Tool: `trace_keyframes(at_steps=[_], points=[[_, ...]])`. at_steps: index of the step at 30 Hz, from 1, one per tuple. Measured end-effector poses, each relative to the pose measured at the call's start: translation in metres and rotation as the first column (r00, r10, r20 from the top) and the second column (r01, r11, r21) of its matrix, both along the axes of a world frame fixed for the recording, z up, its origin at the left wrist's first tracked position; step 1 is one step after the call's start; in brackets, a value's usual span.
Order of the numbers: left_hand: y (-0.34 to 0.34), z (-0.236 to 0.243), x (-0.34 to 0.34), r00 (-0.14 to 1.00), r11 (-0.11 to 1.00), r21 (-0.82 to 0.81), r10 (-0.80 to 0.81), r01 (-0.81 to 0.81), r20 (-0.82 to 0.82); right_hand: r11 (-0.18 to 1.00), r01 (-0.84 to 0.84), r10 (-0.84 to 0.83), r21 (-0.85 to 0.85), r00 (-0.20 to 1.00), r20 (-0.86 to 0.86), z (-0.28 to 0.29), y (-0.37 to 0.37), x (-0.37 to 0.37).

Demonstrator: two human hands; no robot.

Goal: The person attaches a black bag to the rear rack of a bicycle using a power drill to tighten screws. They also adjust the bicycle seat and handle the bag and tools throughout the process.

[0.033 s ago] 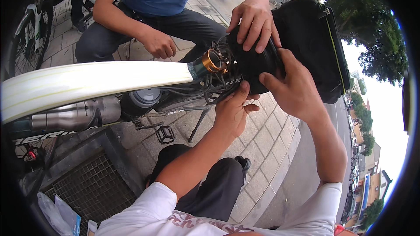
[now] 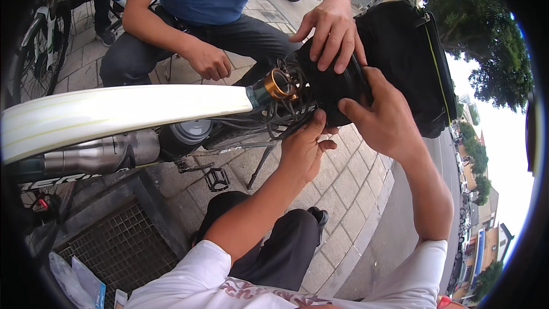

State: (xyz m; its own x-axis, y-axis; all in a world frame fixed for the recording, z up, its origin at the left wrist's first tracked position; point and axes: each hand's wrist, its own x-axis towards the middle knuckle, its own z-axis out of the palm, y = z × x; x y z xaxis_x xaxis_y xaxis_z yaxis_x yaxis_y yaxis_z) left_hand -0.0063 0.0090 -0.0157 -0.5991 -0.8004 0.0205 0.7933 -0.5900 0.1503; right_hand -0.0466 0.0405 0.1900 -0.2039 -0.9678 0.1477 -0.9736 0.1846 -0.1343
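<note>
A black rounded piece (image 2: 337, 96), whose exact kind I cannot make out, sits against a large black zippered bag (image 2: 407, 63) at the bicycle's front. My right hand (image 2: 386, 117) grips its near right side, thumb on top and some fingers hidden. Below its lower edge, my left hand (image 2: 303, 151) pinches at the rim with thumb and curled fingers. Another person's hand (image 2: 334, 31) presses on the same piece from the far side. Left of it are bundled dark cables (image 2: 286, 115) and an orange metal ring (image 2: 279, 83) at the end of the white bicycle frame tube (image 2: 131, 113).
A steel bottle (image 2: 106, 151) and a black round container with a grey lid (image 2: 191, 130) sit under the tube. The other person's second hand (image 2: 210, 63) hangs nearby. A pedal (image 2: 217, 179), a metal grate (image 2: 123, 240) and plastic packaging (image 2: 77, 280) lie lower left.
The white tube and the other person's hand on the black piece appear slightly lower in view. My hands keep nearly the same grip.
</note>
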Motion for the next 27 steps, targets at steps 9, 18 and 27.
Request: trace_keyframes(at_steps=[9,18,27], points=[[-0.006,0.000,0.003,1.000,0.999,-0.043,0.020,-0.020,-0.010,0.978,-0.098,0.060,0.185,0.978,0.200,0.022,0.001,-0.016],[0.000,-0.004,-0.003,0.997,0.998,-0.024,0.057,-0.058,-0.061,0.983,0.033,-0.023,0.183,0.998,-0.059,0.018,-0.002,0.002],[-0.005,-0.003,-0.002,0.997,0.999,0.033,-0.031,0.033,-0.074,0.987,-0.102,0.095,0.124,0.994,0.062,0.016,0.003,-0.005]])
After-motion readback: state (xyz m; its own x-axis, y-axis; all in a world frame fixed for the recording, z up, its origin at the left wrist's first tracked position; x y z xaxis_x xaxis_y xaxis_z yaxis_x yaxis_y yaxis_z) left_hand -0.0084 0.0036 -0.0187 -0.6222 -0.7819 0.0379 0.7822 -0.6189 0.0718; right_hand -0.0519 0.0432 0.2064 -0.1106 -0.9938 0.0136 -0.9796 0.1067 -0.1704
